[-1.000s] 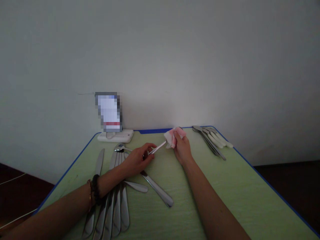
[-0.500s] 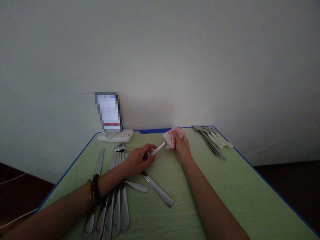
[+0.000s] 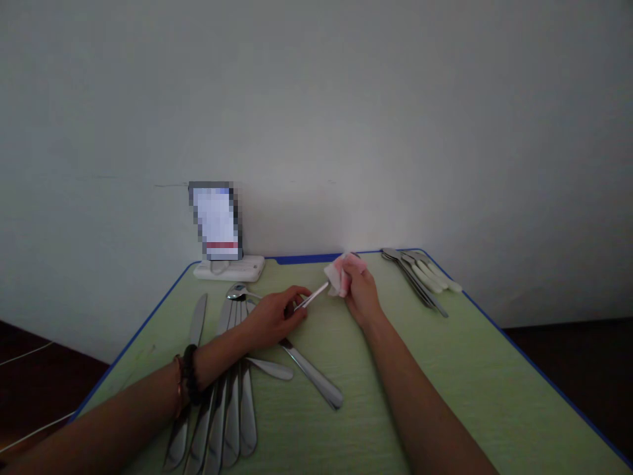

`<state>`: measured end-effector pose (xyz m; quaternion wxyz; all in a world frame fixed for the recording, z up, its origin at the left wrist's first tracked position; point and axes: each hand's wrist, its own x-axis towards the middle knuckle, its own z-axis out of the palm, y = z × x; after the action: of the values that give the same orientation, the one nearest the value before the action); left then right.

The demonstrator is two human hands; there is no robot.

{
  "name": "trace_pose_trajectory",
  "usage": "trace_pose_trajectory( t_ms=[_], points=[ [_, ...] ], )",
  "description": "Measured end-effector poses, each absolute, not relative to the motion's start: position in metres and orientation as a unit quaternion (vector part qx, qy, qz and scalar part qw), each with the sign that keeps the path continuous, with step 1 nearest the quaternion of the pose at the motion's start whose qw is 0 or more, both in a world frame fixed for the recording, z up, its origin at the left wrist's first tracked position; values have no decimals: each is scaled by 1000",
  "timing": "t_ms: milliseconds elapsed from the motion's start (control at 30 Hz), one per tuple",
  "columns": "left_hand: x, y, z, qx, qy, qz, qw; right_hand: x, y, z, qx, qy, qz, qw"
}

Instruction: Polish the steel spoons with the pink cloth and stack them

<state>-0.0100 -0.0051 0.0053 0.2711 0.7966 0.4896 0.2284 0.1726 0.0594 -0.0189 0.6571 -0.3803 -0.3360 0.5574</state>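
My left hand (image 3: 279, 318) is closed on the slim handle of a piece of metal cutlery (image 3: 317, 292), slanting up to the right. Its far end is hidden in a crumpled pink-and-white wiping cloth (image 3: 337, 276), so its kind cannot be made out. My right hand (image 3: 363, 290) pinches that cloth around the hidden end, thumb on top. Under and beside my left wrist lie several table knives (image 3: 231, 412), handles toward me. A spoon (image 3: 237, 291) rests across their far tips, partly covered by my left hand. A thick metal handle (image 3: 316, 379) sticks out below my left fingers, and another handle (image 3: 271, 368) lies nearby.
At the back right of the green table (image 3: 475, 376) lies a group of metal spoons (image 3: 415, 280), beside cutlery with cream handles (image 3: 432, 277). A blurred phone (image 3: 215, 224) leans at the back left on a white block (image 3: 230, 269). Behind the table stands a wall (image 3: 316, 119).
Almost nothing differs. My right hand and the cloth make only tiny shifts along the cutlery, while my left hand keeps its hold in the same place.
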Motion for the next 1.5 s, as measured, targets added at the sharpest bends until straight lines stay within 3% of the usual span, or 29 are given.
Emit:
trace_pose_trajectory(
  t_ms=[267, 700, 1067, 1500],
  points=[
    [-10, -5, 6, 801, 486, 228, 265, 176, 55, -6, -356, -278, 614, 647],
    [-9, -7, 6, 814, 454, 249, 262, 176, 60, -10, -331, -257, 600, 682],
    [-10, -8, 5, 852, 392, 315, 144, 174, 58, -7, -301, -255, 604, 693],
    [-15, -4, -7, 891, 369, 221, 143, 175, 63, -17, -301, -272, 587, 701]
  ],
)
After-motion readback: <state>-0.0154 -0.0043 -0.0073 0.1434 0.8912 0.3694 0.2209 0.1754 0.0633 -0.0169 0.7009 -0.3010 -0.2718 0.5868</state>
